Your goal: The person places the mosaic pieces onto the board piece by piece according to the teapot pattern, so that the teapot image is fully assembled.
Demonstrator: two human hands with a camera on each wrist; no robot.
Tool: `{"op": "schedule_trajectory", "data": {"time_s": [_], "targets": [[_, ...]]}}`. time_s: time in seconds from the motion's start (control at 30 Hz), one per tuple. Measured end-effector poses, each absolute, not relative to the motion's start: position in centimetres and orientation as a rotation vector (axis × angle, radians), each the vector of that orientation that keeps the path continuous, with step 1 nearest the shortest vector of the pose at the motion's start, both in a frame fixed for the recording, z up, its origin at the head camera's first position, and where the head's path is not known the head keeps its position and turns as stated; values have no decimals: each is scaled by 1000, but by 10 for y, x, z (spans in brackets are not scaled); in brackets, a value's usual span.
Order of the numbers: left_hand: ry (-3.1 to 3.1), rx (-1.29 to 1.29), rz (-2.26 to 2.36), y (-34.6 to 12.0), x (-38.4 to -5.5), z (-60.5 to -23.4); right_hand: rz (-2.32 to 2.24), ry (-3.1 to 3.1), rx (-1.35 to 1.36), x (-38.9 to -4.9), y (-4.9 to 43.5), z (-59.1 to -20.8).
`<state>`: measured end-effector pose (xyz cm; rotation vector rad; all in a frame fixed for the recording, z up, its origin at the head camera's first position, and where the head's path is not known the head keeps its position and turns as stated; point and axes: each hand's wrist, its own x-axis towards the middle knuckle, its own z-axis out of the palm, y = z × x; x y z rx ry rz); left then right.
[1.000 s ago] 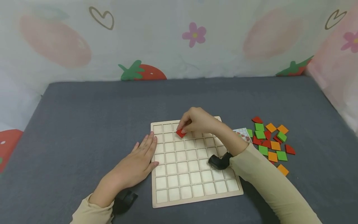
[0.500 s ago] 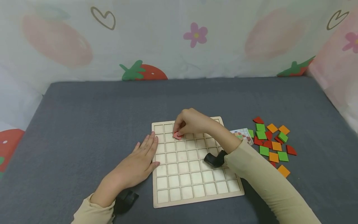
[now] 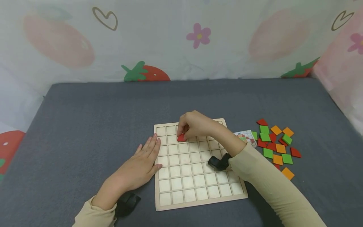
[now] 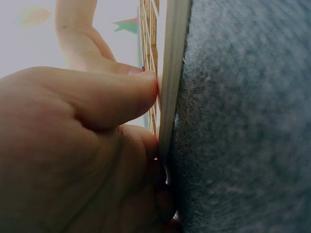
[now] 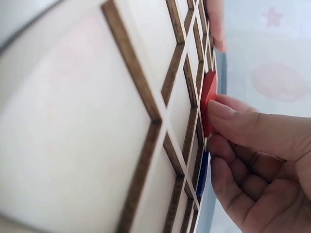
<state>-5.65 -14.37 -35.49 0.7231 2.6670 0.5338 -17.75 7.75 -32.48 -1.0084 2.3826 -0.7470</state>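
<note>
In the head view a pale wooden grid board (image 3: 185, 181) lies on the grey cloth. My right hand (image 3: 197, 123) reaches over its far part and pinches a small red tile (image 3: 181, 137) between thumb and fingers. The right wrist view has this red tile (image 5: 209, 102) tilted at the grid's ribs, and a blue piece (image 5: 203, 174) in the grid beside it, which the hand hides from the head view. My left hand (image 3: 139, 164) rests flat along the board's left edge, fingers stretched out and the thumb (image 4: 121, 97) on the rim.
Right of the board, red, green and orange tiles (image 3: 280, 148) are scattered, some overlapping. A printed pattern card (image 3: 249, 136) lies between them and the board, partly behind the right forearm. Behind the grey-covered table (image 3: 99, 104) hangs a fruit-print curtain (image 3: 227, 41).
My right hand has shifted slightly left with the red tile, which has turned and now sits lower at a cell near the far left. The left hand stays in place.
</note>
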Motion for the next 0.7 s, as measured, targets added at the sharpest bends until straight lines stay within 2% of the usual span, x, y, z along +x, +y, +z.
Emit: {"op": "schedule_trajectory", "data": {"time_s": [0.37,0.7], "targets": [[2681,719,527,-146,-57,-353,-751,2351,-1111,-180,80,-325],[2665,715,531,-143,-57,-354,-1020,2291,-938,-181,108,-319]]}}
